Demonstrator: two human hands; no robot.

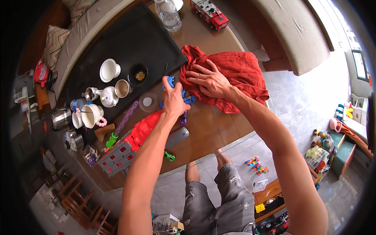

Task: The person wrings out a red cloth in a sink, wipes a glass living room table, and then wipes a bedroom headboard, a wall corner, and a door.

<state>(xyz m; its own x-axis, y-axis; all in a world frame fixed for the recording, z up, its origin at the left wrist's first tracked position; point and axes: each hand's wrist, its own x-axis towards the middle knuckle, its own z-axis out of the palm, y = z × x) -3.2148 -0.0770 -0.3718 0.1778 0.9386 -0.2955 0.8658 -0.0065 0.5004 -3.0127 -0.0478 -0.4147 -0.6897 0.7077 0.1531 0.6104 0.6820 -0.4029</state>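
My left hand (pixel 172 101) is curled over a cluster of small toys on the brown table. Its fingers close around a blue toy (pixel 170 80), partly hidden by them. Beside the thumb are a blue toy car (pixel 189 100) and a purple toy (pixel 183 118). My right hand (pixel 212 80) lies palm down, fingers apart, on a crumpled red cloth (pixel 241 70) at the table's far right side. Under my left forearm runs a red and grey toy (pixel 117 158), partly covered. A grey cylindrical object (pixel 177 136) and a green toy car (pixel 169 156) lie near the table edge.
A black tray (pixel 117 38) carries a white teapot (pixel 109 97), bowls and cups. Behind the cloth are a clear plastic jug (pixel 169 17) and a red toy fire truck (pixel 210 14). Building blocks (pixel 257 165) lie on the tiled floor to the right, near a toy shelf (pixel 343 155).
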